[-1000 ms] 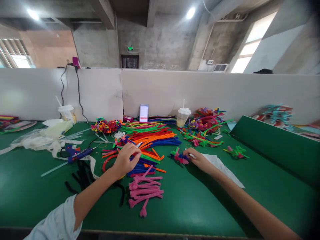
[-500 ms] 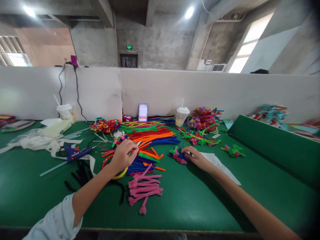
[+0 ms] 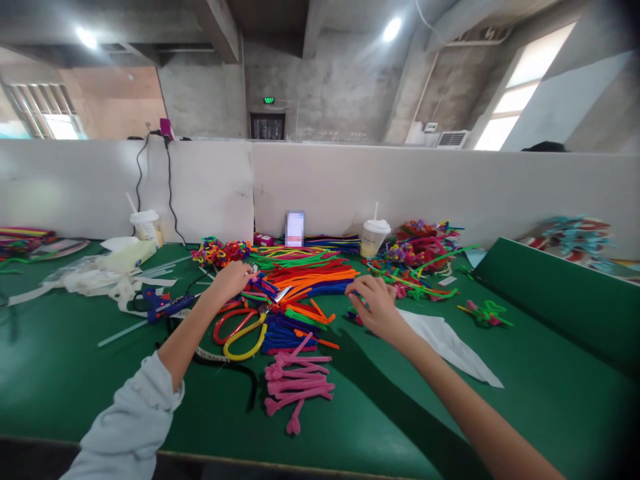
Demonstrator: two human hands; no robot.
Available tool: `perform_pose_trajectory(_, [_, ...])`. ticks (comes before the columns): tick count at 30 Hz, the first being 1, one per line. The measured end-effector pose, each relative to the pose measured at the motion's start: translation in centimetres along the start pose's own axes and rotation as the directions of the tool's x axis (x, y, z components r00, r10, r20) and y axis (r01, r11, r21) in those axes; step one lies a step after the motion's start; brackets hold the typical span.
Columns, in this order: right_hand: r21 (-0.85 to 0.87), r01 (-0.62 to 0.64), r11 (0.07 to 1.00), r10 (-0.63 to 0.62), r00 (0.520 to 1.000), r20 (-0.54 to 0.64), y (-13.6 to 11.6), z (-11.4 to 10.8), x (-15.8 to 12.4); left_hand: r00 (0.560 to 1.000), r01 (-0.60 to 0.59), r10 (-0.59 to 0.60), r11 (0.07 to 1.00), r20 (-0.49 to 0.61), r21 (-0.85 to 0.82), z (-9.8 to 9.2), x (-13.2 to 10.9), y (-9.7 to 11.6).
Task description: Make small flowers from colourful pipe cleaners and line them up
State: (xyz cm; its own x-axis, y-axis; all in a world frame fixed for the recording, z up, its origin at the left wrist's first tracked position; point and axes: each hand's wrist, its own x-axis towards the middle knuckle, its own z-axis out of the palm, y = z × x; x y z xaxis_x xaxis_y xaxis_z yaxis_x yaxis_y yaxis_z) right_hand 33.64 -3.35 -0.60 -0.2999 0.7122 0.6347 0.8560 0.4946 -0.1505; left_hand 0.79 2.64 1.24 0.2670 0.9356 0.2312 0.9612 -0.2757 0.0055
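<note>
My left hand point(image 3: 231, 279) reaches back over the heap of straight pipe cleaners point(image 3: 300, 273), its fingers curled in a pinch near a small bundle of bent colourful pieces point(image 3: 220, 253); what it pinches is hidden. My right hand point(image 3: 375, 303) is at the right end of the blue pipe cleaners point(image 3: 335, 288), its fingers bent around one of them. Scissors with red and yellow handles point(image 3: 240, 331) lie on the green table point(image 3: 380, 413) between my arms. A bunch of pink folded pipe cleaners point(image 3: 299, 383) lies nearer to me.
A blue glue gun point(image 3: 165, 303) and plastic bags point(image 3: 85, 277) lie at the left. Two lidded cups point(image 3: 147, 227) point(image 3: 374, 237) and a phone point(image 3: 295, 228) stand by the white partition point(image 3: 400, 187). White paper point(image 3: 450, 340) lies right of my hand. A raised green board point(image 3: 555, 293) stands at the right.
My left hand has let go of the scissors, which now lie on the table, and moved back toward the colourful bundle. My right hand left the small blue-pink piece and moved to the blue stems.
</note>
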Motion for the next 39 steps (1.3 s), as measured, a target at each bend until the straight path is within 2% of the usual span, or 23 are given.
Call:
perform_pose_trajectory(6, [0.159, 0.007, 0.987, -0.022, 0.996, 0.092, -2.5, 1.5, 0.3, 0.999, 0.029, -0.03, 0.998, 0.011, 0.05, 0.4, 0.2, 0.7])
perform_pose_trajectory(9, [0.211, 0.025, 0.977, -0.051, 0.992, 0.12, -3.6, 1.7, 0.8, 0.998, 0.038, -0.035, 0.997, -0.048, 0.064, -0.2, -0.2, 1.3])
perform_pose_trajectory(11, [0.244, 0.042, 0.969, -0.077, 0.988, 0.137, -4.7, 2.0, 1.5, 0.989, 0.027, -0.012, 0.995, -0.145, 0.099, -0.9, -0.7, 2.0])
perform_pose_trajectory(13, [0.271, 0.059, 0.961, -0.097, 0.987, 0.128, -5.9, 2.4, 2.5, 0.955, 0.008, 0.043, 0.986, -0.295, 0.167, -1.8, -1.3, 3.1])
perform_pose_trajectory(15, [0.255, 0.084, 0.963, -0.113, 0.988, 0.103, -7.3, 2.9, 3.7, 0.893, 0.003, 0.102, 0.972, -0.438, 0.234, -2.7, -1.9, 4.3])
perform_pose_trajectory(18, [0.157, 0.101, 0.982, -0.109, 0.993, 0.045, -9.1, 3.8, 5.1, 0.83, -0.005, 0.134, 0.972, -0.542, 0.233, -3.7, -2.8, 6.0])
perform_pose_trajectory(20, [0.102, 0.103, 0.989, -0.107, 0.994, 0.037, -10.0, 4.4, 5.6, 0.809, 0.012, 0.085, 0.987, -0.582, 0.161, -4.0, -3.3, 7.0])
perform_pose_trajectory(23, [0.078, 0.114, 0.99, -0.119, 0.992, 0.053, -10.8, 5.2, 5.7, 0.812, 0.03, -0.011, 0.999, -0.584, 0.023, -4.3, -4.2, 7.9])
perform_pose_trajectory(25, [0.099, 0.119, 0.988, -0.126, 0.99, 0.069, -10.8, 5.5, 5.3, 0.854, -0.04, 0.014, 0.998, -0.52, -0.039, -4.7, -4.8, 7.6])
perform_pose_trajectory(27, [0.163, 0.086, 0.983, -0.104, 0.989, 0.104, -10.3, 5.7, 4.9, 0.898, -0.168, 0.128, 0.984, -0.421, -0.06, -5.5, -5.4, 5.7])
perform_pose_trajectory(28, [0.22, 0.056, 0.974, -0.088, 0.987, 0.135, -9.9, 5.7, 4.6, 0.909, -0.227, 0.193, 0.973, -0.369, -0.051, -6.0, -5.6, 4.1])
perform_pose_trajectory(30, [0.388, -0.01, 0.922, -0.079, 0.974, 0.213, -8.8, 5.6, 4.1, 0.931, -0.225, 0.21, 0.974, -0.297, -0.017, -6.9, -6.1, -0.5])
perform_pose_trajectory(32, [0.571, -0.065, 0.818, -0.122, 0.951, 0.284, -7.5, 5.5, 3.5, 0.969, -0.198, 0.201, 0.98, -0.144, 0.033, -7.2, -6.8, -6.1])
perform_pose_trajectory(34, [0.648, -0.1, 0.755, -0.148, 0.937, 0.316, -6.4, 5.3, 3.0, 0.987, -0.161, 0.158, 0.978, 0.035, 0.134, -6.7, -7.9, -11.5])
perform_pose_trajectory(36, [0.68, -0.139, 0.72, -0.146, 0.928, 0.344, -5.5, 5.4, 2.6, 0.977, -0.172, 0.137, 0.961, 0.164, 0.219, -5.6, -9.3, -15.4])
perform_pose_trajectory(37, [0.685, -0.157, 0.712, -0.142, 0.923, 0.359, -5.3, 5.4, 2.4, 0.971, -0.179, 0.131, 0.952, 0.2, 0.249, -4.9, -10.0, -16.7])
perform_pose_trajectory(39, [0.676, -0.183, 0.714, -0.129, 0.915, 0.383, -5.0, 5.6, 2.2, 0.969, -0.186, 0.129, 0.941, 0.211, 0.282, -3.6, -11.2, -17.9])
